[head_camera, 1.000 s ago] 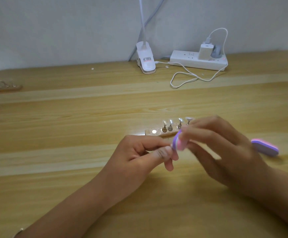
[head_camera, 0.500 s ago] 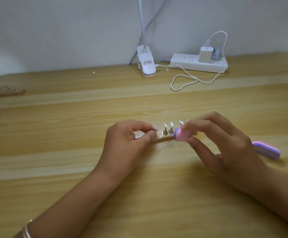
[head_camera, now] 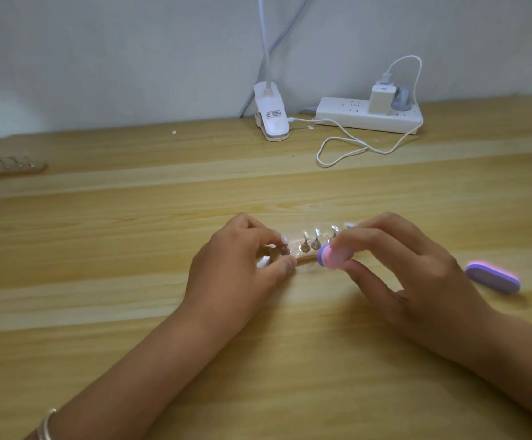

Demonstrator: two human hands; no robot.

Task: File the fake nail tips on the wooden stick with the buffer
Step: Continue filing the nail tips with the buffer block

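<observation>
Nail tips (head_camera: pixel 310 242) stand on the stick (head_camera: pixel 304 256), flat on the table (head_camera: pixel 131 296). My left hand (head_camera: pixel 242 262) pinches the stick's left end; my right hand (head_camera: pixel 410 271) pinches the buffer (head_camera: pixel 332 257) just beside them. Filing seems about to start: next, lay the buffer on a tip.

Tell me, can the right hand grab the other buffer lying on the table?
Probably, but not straight away. The spare buffer lies on the table just beside the right hand, with nothing between them. But that hand pinches a buffer, so it would likely need to put that down first.
</observation>
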